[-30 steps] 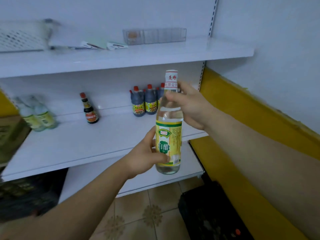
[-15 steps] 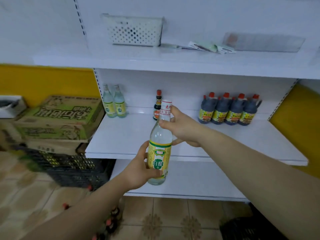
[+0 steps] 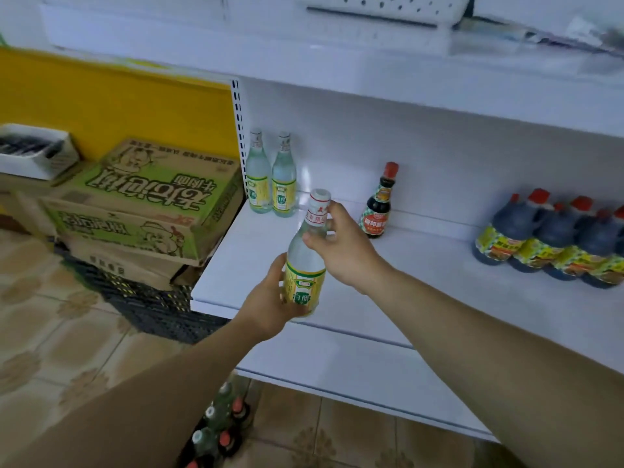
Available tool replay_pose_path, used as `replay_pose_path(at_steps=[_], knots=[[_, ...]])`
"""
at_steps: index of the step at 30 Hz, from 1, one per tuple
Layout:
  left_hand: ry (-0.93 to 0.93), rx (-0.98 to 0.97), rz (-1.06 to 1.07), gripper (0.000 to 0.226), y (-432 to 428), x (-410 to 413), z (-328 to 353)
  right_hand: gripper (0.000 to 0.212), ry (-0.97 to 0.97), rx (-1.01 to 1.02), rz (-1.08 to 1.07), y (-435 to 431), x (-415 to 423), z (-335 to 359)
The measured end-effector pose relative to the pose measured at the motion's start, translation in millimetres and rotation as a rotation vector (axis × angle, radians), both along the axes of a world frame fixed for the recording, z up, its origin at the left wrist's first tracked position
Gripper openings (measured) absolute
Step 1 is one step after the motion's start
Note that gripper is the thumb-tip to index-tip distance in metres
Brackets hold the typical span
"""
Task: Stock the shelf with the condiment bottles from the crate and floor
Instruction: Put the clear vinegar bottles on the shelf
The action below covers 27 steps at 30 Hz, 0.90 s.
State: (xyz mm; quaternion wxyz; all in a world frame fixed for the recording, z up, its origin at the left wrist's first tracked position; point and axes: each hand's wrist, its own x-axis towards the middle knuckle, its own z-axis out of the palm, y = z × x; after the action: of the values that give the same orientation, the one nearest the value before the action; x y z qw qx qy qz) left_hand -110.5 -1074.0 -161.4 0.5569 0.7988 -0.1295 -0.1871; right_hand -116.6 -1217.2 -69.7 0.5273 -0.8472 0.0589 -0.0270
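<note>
left grip (image 3: 266, 300): curled round vinegar bottle (image 3: 304, 282) body, centre frame
right grip (image 3: 344, 248): pinches its neck
shelf (image 3: 422, 271): white, behind bottle

Yellow wall (image 3: 118, 106), tan tiled floor (image 3: 67, 332)

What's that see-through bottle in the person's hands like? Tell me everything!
The vinegar bottle looks like clear glass and holds clear liquid. It has a white cap, a white neck band with red print and a yellow-and-green label. It leans slightly, top to the right, over the front of the white shelf. The left hand grips its labelled lower body; the right hand pinches its neck.
</note>
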Motion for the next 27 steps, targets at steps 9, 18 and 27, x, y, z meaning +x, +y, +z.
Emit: replay_pose_path(at_steps=[9, 18, 27], knots=[[-0.071, 0.052, 0.066, 0.097, -33, 102, -74, 0.049, -0.046, -0.095, 0.034, -24, 96, -57], [-0.213, -0.038, 0.104, 0.093, -57, 170, -117, 0.047, -0.174, -0.133, -0.070, -39, 155, -90], [-0.357, -0.043, 0.284, 0.091, -81, 216, -136, 0.054, -0.135, -0.134, -0.136, -50, 209, -112]])
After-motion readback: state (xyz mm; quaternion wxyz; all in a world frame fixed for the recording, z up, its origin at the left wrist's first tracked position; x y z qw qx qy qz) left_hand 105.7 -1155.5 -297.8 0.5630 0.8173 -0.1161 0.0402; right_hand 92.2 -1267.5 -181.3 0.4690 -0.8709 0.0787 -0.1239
